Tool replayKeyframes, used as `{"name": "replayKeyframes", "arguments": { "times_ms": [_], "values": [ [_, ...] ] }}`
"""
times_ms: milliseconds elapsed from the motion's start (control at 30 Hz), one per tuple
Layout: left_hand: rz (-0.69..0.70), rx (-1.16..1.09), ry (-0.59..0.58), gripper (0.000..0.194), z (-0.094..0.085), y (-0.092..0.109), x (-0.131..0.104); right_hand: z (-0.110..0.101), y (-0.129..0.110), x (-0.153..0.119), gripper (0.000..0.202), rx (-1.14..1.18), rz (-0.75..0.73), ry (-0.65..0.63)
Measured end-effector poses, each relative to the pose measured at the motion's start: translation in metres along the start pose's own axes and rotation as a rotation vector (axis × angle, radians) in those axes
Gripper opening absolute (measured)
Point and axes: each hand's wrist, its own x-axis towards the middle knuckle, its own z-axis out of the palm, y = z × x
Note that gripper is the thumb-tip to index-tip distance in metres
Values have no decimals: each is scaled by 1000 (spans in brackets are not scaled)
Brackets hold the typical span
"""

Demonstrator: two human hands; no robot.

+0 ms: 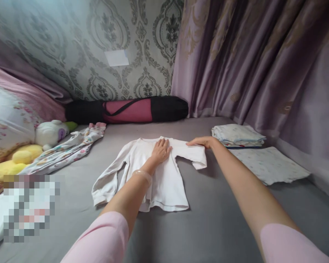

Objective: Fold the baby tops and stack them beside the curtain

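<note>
One shirt [169, 180], grey sheet [208, 215], purple curtains [227, 54]

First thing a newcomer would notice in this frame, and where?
Most likely the white shirt, spread mid-frame on the grey sheet, with the left hand flat on its upper front and the right hand at one sleeve. Next, the long black-and-pink bag lying in front of the patterned wall, then the purple curtain at upper right.

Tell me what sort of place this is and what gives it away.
Probably a bedroom, seen over a bed: a grey sheet covers the broad, flat surface, a white plush toy lies at the left, and long purple curtains hang at the right.
</note>
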Motion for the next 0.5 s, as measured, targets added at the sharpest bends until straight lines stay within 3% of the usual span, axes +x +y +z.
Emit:
{"name": "replayKeyframes", "arguments": {
  "times_ms": [100,300,433,500],
  "values": [
    [-18,4,-31,60,-4,4,-2,-21,12,-14,25,29,142,-102],
    [-13,11,-44,61,-6,5,-5,-38,20,-35,24,-29,188,-100],
    [-22,28,-56,62,-7,6,-5,-50,24,-48,20,-63,272,-26],
    [-23,25,-56,62,-7,7,-6,-60,32,-57,15,-78,243,33]
  ]
}}
